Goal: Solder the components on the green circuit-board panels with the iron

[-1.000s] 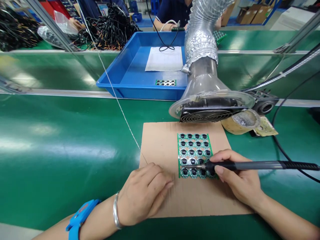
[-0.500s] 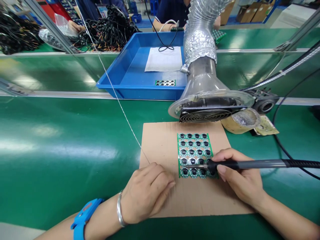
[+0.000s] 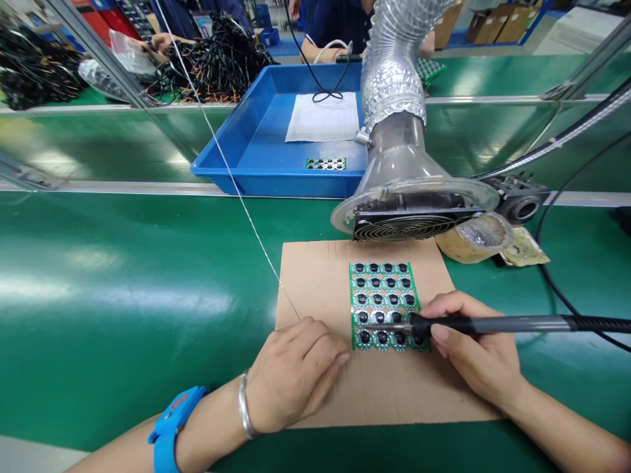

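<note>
Left hand (image 3: 298, 376): fingers curled closed on the wire (image 3: 280, 281), fingertips tucked out of sight; it rests by the left side of the board, over the near left part of the cardboard.
Wire: pale and taut, running from the top of the view down to the knuckles.
Left wrist: a silver bracelet (image 3: 245, 406) and, farther up the arm, a blue band (image 3: 175, 420); the band's face cannot be read.
Right hand (image 3: 486, 358): gripping the iron (image 3: 522, 324) like a pen, thumb below and forefinger above.
Iron: lies nearly level, tip pointing left over the board, between its two nearest rows; whether it touches cannot be told.
Board (image 3: 377, 291): flat on the cardboard, right of its middle; green, five rows of four black parts.
Cardboard (image 3: 313, 279): flat on the table (image 3: 123, 315), toward the near edge.
Tray (image 3: 280, 182): blue, at the table's far edge; holds a white sheet (image 3: 323, 118), and a small board (image 3: 326, 163) near its front right corner.
Pot (image 3: 461, 248): tan, right of the cardboard's far right corner; something shiny inside, unclear what.
Hood (image 3: 409, 157): clear funnel with a fan (image 3: 409, 227), above the cardboard's far edge.
Cartons (image 3: 497, 25): brown, in the background; their marks too small to read.
</note>
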`<state>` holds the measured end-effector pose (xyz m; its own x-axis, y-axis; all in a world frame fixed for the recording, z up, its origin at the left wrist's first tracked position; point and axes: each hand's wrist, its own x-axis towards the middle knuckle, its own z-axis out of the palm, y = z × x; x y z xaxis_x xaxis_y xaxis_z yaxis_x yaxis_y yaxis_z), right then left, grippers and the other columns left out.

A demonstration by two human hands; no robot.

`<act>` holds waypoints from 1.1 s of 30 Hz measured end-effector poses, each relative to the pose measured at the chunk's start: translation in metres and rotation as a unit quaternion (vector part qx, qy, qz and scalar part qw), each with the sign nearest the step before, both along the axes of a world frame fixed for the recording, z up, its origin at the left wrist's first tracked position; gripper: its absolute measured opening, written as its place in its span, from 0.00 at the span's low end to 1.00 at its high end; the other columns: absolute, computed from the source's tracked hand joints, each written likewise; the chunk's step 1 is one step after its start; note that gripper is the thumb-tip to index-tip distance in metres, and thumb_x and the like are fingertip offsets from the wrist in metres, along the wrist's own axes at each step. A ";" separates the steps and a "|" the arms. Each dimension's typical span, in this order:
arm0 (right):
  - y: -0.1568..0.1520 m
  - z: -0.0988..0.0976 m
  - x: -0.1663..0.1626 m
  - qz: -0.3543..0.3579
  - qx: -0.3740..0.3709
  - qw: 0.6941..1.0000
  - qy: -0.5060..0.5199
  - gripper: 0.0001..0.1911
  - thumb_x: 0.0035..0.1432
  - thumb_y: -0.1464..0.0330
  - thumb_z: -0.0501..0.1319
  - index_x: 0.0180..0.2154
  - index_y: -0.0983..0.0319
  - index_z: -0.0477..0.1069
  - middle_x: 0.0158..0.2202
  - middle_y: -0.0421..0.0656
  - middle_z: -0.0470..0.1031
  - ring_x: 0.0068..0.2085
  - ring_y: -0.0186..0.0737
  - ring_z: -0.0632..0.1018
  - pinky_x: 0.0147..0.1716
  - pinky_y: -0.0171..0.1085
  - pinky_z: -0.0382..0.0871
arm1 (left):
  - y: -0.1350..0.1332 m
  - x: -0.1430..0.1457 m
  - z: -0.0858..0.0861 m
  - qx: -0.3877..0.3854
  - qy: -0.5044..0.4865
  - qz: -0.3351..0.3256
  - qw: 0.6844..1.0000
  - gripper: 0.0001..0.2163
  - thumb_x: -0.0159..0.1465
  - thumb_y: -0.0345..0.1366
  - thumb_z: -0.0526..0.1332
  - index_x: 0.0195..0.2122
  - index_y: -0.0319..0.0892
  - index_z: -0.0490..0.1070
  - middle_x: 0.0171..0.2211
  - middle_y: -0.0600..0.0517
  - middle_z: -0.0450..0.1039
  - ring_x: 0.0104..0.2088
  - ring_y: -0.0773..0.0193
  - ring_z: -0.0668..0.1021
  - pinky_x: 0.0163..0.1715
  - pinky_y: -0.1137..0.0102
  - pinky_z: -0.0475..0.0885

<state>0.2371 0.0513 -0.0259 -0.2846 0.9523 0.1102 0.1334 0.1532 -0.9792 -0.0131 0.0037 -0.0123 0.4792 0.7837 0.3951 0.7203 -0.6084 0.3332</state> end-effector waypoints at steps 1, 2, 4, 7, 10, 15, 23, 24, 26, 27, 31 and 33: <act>-0.001 -0.001 0.001 -0.004 -0.010 1.000 0.014 0.04 0.56 0.70 0.58 0.35 0.58 0.69 0.26 0.38 0.66 0.20 0.29 0.64 0.17 0.32 0.57 | 0.000 0.000 0.000 -0.001 -0.001 -0.001 1.000 0.04 0.62 0.30 0.53 0.33 0.40 0.65 0.25 0.53 0.67 0.27 0.67 0.68 0.23 0.71 0.61; -0.001 -0.003 0.001 -0.005 -0.018 1.000 0.023 0.04 0.56 0.70 0.58 0.35 0.59 0.69 0.26 0.39 0.66 0.20 0.29 0.64 0.17 0.32 0.57 | 0.000 0.001 0.000 -0.002 -0.002 -0.002 1.000 0.04 0.62 0.31 0.53 0.33 0.40 0.65 0.25 0.53 0.67 0.27 0.66 0.68 0.22 0.71 0.60; -0.001 -0.004 0.002 -0.004 -0.023 0.999 0.022 0.04 0.56 0.70 0.58 0.35 0.59 0.69 0.26 0.38 0.65 0.20 0.29 0.64 0.17 0.32 0.57 | 0.001 0.002 0.000 -0.003 -0.002 -0.004 1.000 0.04 0.62 0.31 0.53 0.33 0.40 0.66 0.25 0.53 0.67 0.26 0.66 0.68 0.22 0.71 0.60; 0.000 -0.002 0.002 0.002 -0.009 1.000 0.004 0.04 0.56 0.71 0.58 0.35 0.58 0.69 0.26 0.38 0.65 0.21 0.30 0.64 0.17 0.31 0.57 | 0.002 0.003 -0.001 0.002 0.002 -0.007 1.000 0.05 0.63 0.31 0.52 0.33 0.40 0.66 0.25 0.53 0.66 0.26 0.67 0.67 0.22 0.71 0.60; 0.001 0.000 0.001 0.006 0.004 1.000 -0.013 0.04 0.56 0.72 0.57 0.35 0.58 0.69 0.25 0.38 0.66 0.21 0.30 0.64 0.18 0.31 0.57 | 0.003 0.003 -0.002 0.008 0.007 -0.006 1.000 0.05 0.63 0.31 0.52 0.32 0.40 0.66 0.25 0.53 0.66 0.26 0.67 0.67 0.22 0.71 0.61; -0.001 -0.001 -0.001 0.008 0.002 1.000 0.002 0.04 0.56 0.72 0.58 0.35 0.59 0.70 0.25 0.38 0.65 0.20 0.29 0.64 0.17 0.31 0.56 | 0.005 0.003 -0.006 0.005 0.018 0.000 1.000 0.05 0.63 0.32 0.53 0.31 0.40 0.66 0.25 0.52 0.66 0.26 0.66 0.67 0.22 0.71 0.61; 0.001 0.009 0.009 -0.043 -0.085 0.988 0.120 0.03 0.54 0.69 0.60 0.33 0.61 0.71 0.19 0.36 0.63 0.17 0.28 0.60 0.14 0.31 0.52 | -0.003 0.008 0.009 -0.022 -0.011 -0.001 1.000 0.04 0.63 0.30 0.52 0.32 0.40 0.65 0.26 0.52 0.67 0.27 0.67 0.68 0.23 0.71 0.61; 0.002 0.011 0.012 -0.043 -0.095 0.988 0.116 0.03 0.54 0.69 0.60 0.33 0.61 0.71 0.18 0.36 0.63 0.16 0.28 0.60 0.14 0.30 0.52 | -0.005 0.011 0.012 -0.034 -0.016 -0.003 0.999 0.04 0.62 0.30 0.52 0.33 0.40 0.65 0.26 0.52 0.67 0.27 0.67 0.68 0.23 0.71 0.61; 0.004 0.012 0.016 -0.038 -0.108 0.988 0.107 0.03 0.54 0.69 0.61 0.33 0.61 0.71 0.16 0.35 0.62 0.16 0.28 0.60 0.13 0.30 0.51 | -0.007 0.018 0.019 -0.055 -0.024 -0.009 0.998 0.04 0.62 0.31 0.52 0.34 0.40 0.65 0.27 0.52 0.68 0.28 0.66 0.68 0.24 0.71 0.62; 0.005 0.011 0.018 -0.035 -0.108 0.988 0.106 0.03 0.54 0.69 0.60 0.33 0.61 0.71 0.16 0.35 0.62 0.16 0.28 0.60 0.13 0.30 0.51 | -0.007 0.023 0.021 -0.060 -0.025 -0.011 0.998 0.04 0.62 0.31 0.52 0.35 0.40 0.66 0.28 0.52 0.68 0.28 0.66 0.68 0.24 0.70 0.62; 0.008 0.003 0.018 -0.023 -0.078 0.990 0.116 0.03 0.54 0.69 0.60 0.33 0.60 0.71 0.18 0.35 0.63 0.16 0.27 0.60 0.13 0.30 0.52 | -0.005 0.035 0.018 -0.031 -0.017 0.000 0.999 0.05 0.62 0.32 0.53 0.34 0.40 0.66 0.27 0.52 0.67 0.27 0.65 0.68 0.23 0.70 0.62; 0.008 -0.001 0.017 -0.015 -0.061 0.993 0.100 0.03 0.54 0.69 0.60 0.33 0.60 0.71 0.22 0.37 0.66 0.17 0.28 0.62 0.14 0.30 0.53 | -0.004 0.035 0.012 -0.020 -0.020 0.010 1.000 0.05 0.62 0.31 0.53 0.34 0.40 0.67 0.26 0.52 0.67 0.27 0.66 0.68 0.24 0.70 0.63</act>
